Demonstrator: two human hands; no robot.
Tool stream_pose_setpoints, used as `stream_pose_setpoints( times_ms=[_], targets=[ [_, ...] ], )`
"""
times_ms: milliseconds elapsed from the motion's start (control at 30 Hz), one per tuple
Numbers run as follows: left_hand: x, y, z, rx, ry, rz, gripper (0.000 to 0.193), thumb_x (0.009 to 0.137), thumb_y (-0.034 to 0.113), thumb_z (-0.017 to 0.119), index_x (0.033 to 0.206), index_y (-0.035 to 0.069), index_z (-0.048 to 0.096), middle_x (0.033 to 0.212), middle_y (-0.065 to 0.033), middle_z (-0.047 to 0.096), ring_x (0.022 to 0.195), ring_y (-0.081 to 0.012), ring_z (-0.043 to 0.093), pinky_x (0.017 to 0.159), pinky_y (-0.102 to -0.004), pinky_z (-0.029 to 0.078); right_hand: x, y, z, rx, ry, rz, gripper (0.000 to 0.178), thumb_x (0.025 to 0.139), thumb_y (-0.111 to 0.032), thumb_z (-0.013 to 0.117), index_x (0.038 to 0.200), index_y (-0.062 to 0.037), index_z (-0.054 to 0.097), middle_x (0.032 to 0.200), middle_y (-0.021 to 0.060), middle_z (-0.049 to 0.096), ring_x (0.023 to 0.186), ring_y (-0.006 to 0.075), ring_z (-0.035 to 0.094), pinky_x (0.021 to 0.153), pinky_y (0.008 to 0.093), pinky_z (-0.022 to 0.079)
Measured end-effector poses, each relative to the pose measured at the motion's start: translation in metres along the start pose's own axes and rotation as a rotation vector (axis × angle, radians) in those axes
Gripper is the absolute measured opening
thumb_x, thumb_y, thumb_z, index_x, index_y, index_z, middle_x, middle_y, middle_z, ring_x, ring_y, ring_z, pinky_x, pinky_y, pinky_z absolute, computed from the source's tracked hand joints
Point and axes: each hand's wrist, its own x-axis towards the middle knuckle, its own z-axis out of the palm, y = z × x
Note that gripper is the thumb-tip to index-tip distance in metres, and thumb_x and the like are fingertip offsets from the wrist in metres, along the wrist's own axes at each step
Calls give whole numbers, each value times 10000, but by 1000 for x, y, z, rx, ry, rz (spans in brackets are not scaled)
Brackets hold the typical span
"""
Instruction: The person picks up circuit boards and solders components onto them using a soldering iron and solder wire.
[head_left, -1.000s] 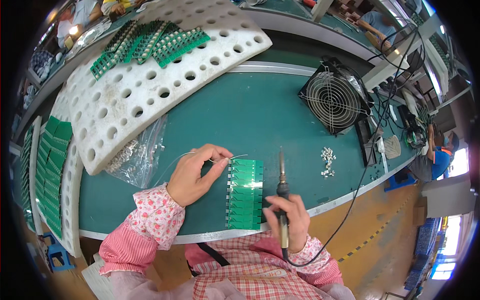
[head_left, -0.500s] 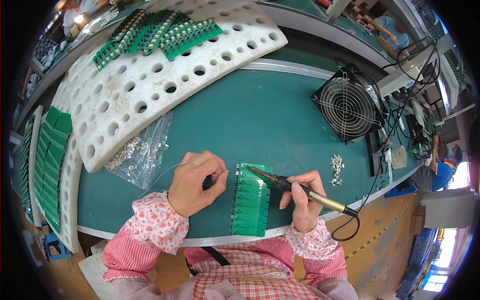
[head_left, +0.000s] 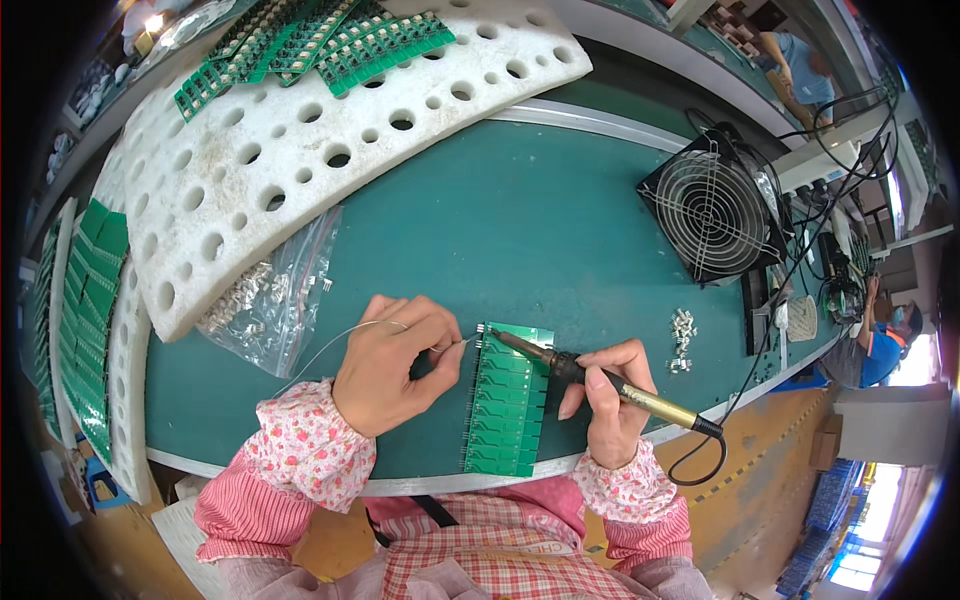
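Lying flat — between the hands [head_left: 395,372] [head_left: 613,415] — is a green board [head_left: 506,420].

Left hand [head_left: 398,366] in apparent pinch

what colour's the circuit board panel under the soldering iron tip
The circuit board panel is green; clearest in head view.

Pink striped sleeves [head_left: 252,505] end in white cuffs [head_left: 315,445] with red print, worn with a red-checked apron [head_left: 480,572] and a dark strap [head_left: 435,511].
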Motion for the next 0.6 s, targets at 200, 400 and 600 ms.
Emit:
stream_pose_setpoints(
  times_ms=[200, 400, 600],
  targets=[
    [1, 2, 0, 39, -37, -18, 194, 750, 26, 669, 678, 63, 492, 806, -34, 632, 692, -195, 555, 709, -325, 364, 1, 0, -1, -9, -12, -4, 153, 935, -126, 539, 972, 18, 500, 638, 84, 617, 542, 101, 574, 529, 230, 464],
    [-1, 0, 1, 51, -29, -1, 181, 753, 29, 669, 695, 63, 501, 802, -31, 618, 713, -198, 561, 714, -326, 365, -2, 4, -2, -49, -43, -52, 140, 925, -97, 547, 973, 25, 498, 655, 93, 622, 554, 109, 595, 522, 232, 478],
    [-2, -3, 4, 70, 17, 67, 132, 783, 90, 658, 754, 76, 530, 732, -26, 501, 667, -211, 506, 678, -349, 348, -4, 5, -2, -65, -65, -71, 141, 922, -88, 547, 979, 31, 498, 706, 116, 634, 562, 115, 603, 523, 238, 491]
  ],
)
